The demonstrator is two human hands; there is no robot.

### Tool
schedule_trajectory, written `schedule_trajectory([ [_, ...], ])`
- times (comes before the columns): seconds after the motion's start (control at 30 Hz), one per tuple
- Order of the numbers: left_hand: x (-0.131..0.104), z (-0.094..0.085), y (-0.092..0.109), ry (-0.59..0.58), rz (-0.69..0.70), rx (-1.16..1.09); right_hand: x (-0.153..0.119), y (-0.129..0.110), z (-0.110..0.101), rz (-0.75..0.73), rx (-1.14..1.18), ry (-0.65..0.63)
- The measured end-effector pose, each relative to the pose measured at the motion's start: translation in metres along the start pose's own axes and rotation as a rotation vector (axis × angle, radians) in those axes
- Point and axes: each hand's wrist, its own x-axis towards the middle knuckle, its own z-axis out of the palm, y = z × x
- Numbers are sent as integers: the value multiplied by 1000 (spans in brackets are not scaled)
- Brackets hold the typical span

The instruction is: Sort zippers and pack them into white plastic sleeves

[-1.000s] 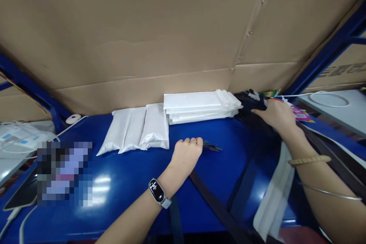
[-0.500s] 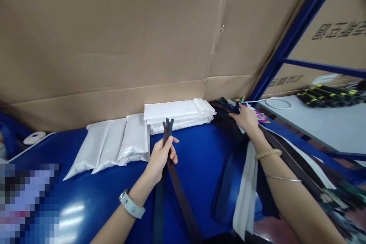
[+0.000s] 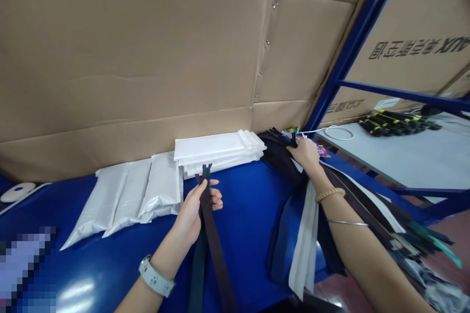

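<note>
Near the white stack, the left hand pinches dark strips, best kept level-tipped. Right of it, the right hand touches a navy strip, grip unclear.

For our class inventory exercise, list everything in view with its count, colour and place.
white packets: three, white, left on blue tabletop
flat packets: one stack, white, beside them
held strips: at least two, brown and teal, in left hand
other strips: many, dark, white, green, right side
pink packet: one, beyond right hand
ring: one, white, left edge
pixelated patch: purple-blue, lower left, contents unclear
cardboard: several panels, brown, behind
frame: one, blue, right
cable loop: white, on grey table
bundled items: several, black and yellow, same table
wristband: one, pale, left wrist
bracelets: two, beige and silvery, right arm
left hand: one, centre
right hand: one, at dark strips
</note>
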Motion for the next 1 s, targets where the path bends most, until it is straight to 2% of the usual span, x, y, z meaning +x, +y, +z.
schedule_trajectory([
  [0.2, 1, 0, -2, 29, 33, -25, 0, -3, -9, 67, 46, 11],
  [0.37, 2, -1, -1, 56, 23, -78, -4, -7, -18, 29, 40, -26],
  [0.57, 1, -1, -2, 66, 24, -108, -5, -7, -29, 29, 90, 68],
  [0.7, 2, 0, -4, 119, 26, -165, -7, -5, -49, -43, 294, 132],
  [0.83, -2, 4, -4, 184, 24, -198, -33, -30, -64, -171, 616, 82],
  [0.93, -7, 9, -3, 201, 78, -208, -71, -66, -67, -311, 798, -45],
  [1.0, -9, 11, -3, 175, 114, -236, -102, -91, -65, -394, 837, -146],
])
